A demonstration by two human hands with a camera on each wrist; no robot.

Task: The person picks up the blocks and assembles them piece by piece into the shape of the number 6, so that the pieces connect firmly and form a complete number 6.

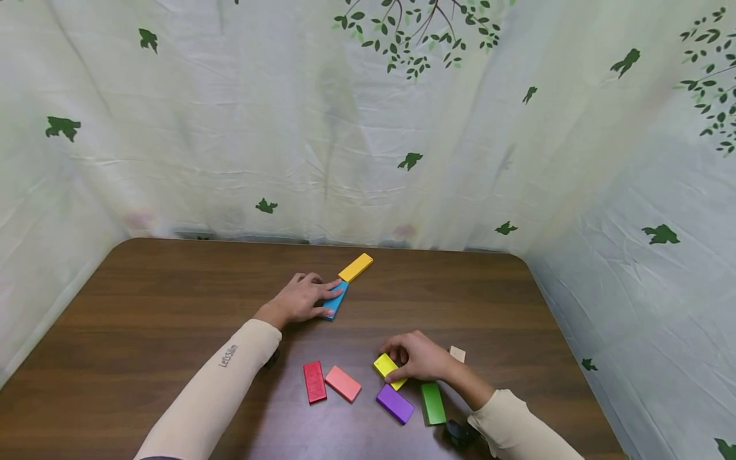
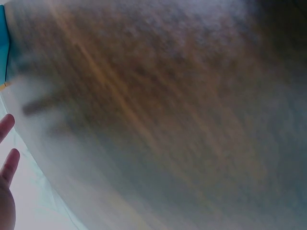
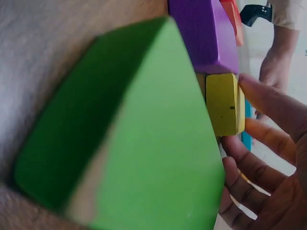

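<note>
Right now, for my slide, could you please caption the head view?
Left hand touches the blue block; right hand pinches the nearer yellow block near the purple block on a brown table.

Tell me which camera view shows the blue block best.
The head view: it shows most of the blue block, though the left hand covers part of it. The left wrist view catches only a piece at its left edge; the right wrist view shows just a narrow strip past the right hand.
</note>
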